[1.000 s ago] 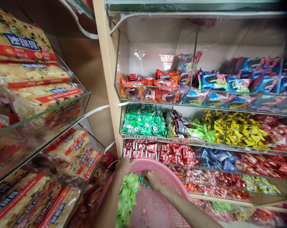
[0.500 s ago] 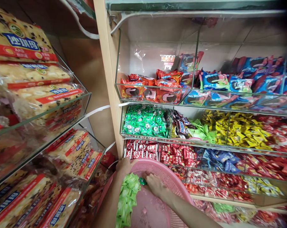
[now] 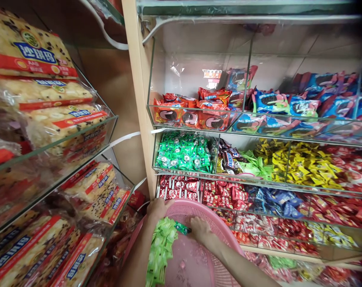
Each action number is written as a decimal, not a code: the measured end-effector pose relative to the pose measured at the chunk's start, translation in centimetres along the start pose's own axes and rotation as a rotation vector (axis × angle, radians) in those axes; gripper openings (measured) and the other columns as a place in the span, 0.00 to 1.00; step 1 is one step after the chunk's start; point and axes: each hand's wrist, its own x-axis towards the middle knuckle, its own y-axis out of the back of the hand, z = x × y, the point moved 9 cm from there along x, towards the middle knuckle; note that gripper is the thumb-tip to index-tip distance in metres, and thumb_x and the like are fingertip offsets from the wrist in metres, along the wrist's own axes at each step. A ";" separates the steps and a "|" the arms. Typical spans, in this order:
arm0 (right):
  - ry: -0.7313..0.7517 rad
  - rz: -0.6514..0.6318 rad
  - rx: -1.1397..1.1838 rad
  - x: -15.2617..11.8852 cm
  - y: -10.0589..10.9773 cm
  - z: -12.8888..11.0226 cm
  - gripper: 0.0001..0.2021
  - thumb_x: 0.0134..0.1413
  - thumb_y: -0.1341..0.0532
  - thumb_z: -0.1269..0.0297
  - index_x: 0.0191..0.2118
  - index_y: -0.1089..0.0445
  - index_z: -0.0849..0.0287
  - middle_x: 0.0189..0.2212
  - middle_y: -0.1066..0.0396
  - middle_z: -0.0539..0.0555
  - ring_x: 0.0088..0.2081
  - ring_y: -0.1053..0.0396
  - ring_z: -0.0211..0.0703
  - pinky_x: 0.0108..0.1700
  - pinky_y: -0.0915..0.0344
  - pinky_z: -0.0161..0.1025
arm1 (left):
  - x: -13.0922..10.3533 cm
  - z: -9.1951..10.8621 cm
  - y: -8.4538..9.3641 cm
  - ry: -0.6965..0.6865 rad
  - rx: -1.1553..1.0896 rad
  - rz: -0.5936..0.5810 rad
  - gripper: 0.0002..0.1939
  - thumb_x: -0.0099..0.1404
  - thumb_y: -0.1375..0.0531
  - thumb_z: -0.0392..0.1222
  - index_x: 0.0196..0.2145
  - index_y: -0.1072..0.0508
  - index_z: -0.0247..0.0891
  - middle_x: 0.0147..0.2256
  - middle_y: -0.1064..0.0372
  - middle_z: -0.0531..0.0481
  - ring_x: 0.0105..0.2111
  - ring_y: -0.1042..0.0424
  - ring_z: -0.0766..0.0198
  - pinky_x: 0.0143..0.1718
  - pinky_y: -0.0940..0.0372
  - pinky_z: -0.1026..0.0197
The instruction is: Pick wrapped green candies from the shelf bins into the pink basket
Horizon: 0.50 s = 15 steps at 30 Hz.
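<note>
My left hand [image 3: 157, 208] is closed over the far left rim of a pink plastic basket [image 3: 225, 223]. Inside the basket, light green sachets [image 3: 160, 251] lie in a long overlapping stack along the left, partly hidden by my left forearm. My right hand [image 3: 201, 232] reaches in from the right, fingers curled, at the right end of some small dark green wrapped sweets [image 3: 182, 228]. These sweets lie beside the top of the sachet stack. Where the fingertips meet them is mostly hidden.
Shelves on the left hold packaged sachima cakes [image 3: 103, 187]. Ahead, glass-fronted bins contain green wrapped sweets [image 3: 183, 151], yellow wrapped sweets [image 3: 306, 163], red packets [image 3: 181, 188] and blue biscuit packs [image 3: 270, 101]. A wooden upright [image 3: 140, 99] stands between the shelf units.
My right hand has shifted slightly right inside the basket, and more of the dark green sweets now shows. My left hand stays on the rim.
</note>
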 end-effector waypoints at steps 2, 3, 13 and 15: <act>-0.096 -0.127 -0.049 -0.1 -0.5 0.6 0.12 0.41 0.34 0.71 0.36 0.26 0.64 0.36 0.26 0.63 0.41 0.29 0.58 0.41 0.33 0.47 | -0.1 0.0 0.0 0.010 0.002 -0.007 0.38 0.61 0.59 0.67 0.40 0.25 0.32 0.43 0.28 0.31 0.46 0.29 0.46 0.41 0.37 0.55; -0.119 -0.162 -0.045 -0.3 -0.5 0.6 0.12 0.42 0.34 0.71 0.37 0.26 0.64 0.38 0.26 0.63 0.42 0.29 0.58 0.42 0.33 0.46 | -0.1 -0.1 0.1 0.013 0.001 -0.008 0.38 0.61 0.59 0.67 0.41 0.25 0.32 0.43 0.28 0.31 0.46 0.29 0.46 0.41 0.37 0.55; -0.051 0.034 0.181 -1.0 1.0 0.3 0.03 0.46 0.37 0.70 0.30 0.28 0.58 0.34 0.27 0.57 0.37 0.30 0.50 0.40 0.36 0.42 | 0.3 -0.2 -0.3 0.007 0.003 -0.006 0.37 0.61 0.59 0.67 0.42 0.26 0.32 0.43 0.28 0.32 0.46 0.29 0.46 0.42 0.36 0.53; -0.047 0.047 0.188 -1.0 1.0 0.5 0.03 0.45 0.37 0.71 0.29 0.30 0.57 0.32 0.28 0.56 0.36 0.31 0.49 0.38 0.37 0.42 | 0.3 -0.2 -0.3 0.005 0.001 -0.001 0.38 0.61 0.59 0.67 0.42 0.26 0.32 0.43 0.28 0.32 0.45 0.29 0.45 0.42 0.36 0.53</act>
